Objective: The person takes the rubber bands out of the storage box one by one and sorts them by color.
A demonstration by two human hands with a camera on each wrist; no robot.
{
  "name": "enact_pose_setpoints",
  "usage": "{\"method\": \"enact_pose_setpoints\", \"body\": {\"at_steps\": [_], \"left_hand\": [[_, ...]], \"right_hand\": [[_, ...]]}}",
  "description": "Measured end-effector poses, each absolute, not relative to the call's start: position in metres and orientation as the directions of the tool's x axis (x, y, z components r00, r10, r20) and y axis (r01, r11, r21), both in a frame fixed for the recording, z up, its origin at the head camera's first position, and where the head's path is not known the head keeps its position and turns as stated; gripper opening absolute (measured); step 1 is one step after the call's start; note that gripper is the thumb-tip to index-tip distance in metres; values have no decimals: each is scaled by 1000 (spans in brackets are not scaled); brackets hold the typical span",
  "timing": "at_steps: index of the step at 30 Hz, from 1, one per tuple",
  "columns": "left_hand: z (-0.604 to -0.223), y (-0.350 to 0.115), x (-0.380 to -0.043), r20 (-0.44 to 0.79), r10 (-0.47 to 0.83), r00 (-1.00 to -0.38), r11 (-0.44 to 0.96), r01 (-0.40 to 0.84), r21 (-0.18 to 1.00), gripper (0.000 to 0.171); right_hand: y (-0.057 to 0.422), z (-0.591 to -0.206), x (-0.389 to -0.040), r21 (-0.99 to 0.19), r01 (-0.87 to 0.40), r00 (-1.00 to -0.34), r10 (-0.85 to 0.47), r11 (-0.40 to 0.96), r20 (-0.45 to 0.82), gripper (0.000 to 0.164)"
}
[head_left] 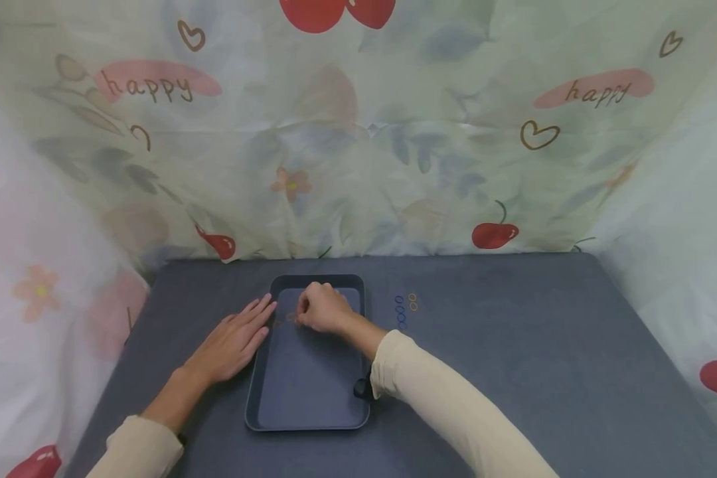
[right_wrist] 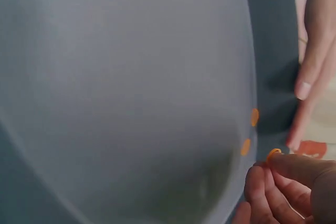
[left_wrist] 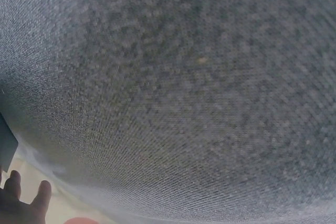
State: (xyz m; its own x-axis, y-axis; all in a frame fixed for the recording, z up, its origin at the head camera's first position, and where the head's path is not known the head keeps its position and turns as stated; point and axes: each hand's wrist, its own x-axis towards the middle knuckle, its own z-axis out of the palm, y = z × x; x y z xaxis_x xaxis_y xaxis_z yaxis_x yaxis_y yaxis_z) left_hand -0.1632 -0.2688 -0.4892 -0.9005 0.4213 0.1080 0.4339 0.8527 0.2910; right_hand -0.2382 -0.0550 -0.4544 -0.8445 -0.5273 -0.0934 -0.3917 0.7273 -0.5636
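Note:
My right hand [head_left: 325, 308] is over the upper part of a dark rectangular tray [head_left: 311, 425]. In the right wrist view, its thumb and fingertip pinch a small orange ring [right_wrist: 273, 153] near the tray's side wall. Two more orange rings [right_wrist: 254, 117] [right_wrist: 245, 147] lie on the tray floor along that wall. My left hand [head_left: 230, 345] lies with straight fingers at the tray's left rim, fingertips right at the edge. The left wrist view shows mostly grey tablecloth, with some left fingers [left_wrist: 31, 203] at the lower left corner.
To the right of the tray, several blue rings [head_left: 400, 311] lie in a column on the dark tablecloth [head_left: 514, 345], with two orange rings [head_left: 413, 302] beside them. A patterned curtain [head_left: 370, 166] hangs behind the table and at both sides. A small black device [head_left: 363, 388] sits at my right wrist.

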Motion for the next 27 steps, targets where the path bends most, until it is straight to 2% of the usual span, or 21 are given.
{"method": "enact_pose_setpoints", "body": {"at_steps": [11, 19, 27], "left_hand": [[-486, -266, -162, 118, 418, -901, 853, 434, 291, 50], [-487, -266, -163, 100, 417, -903, 855, 427, 295, 51], [-487, -267, -162, 104, 413, -905, 854, 425, 300, 51]], "right_hand": [[-26, -432, -241, -709, -374, -823, -566, 598, -43, 10], [8, -425, -247, -727, -389, -811, -584, 566, -21, 11], [58, -422, -254, -716, -357, -853, -521, 600, -12, 10]]}}
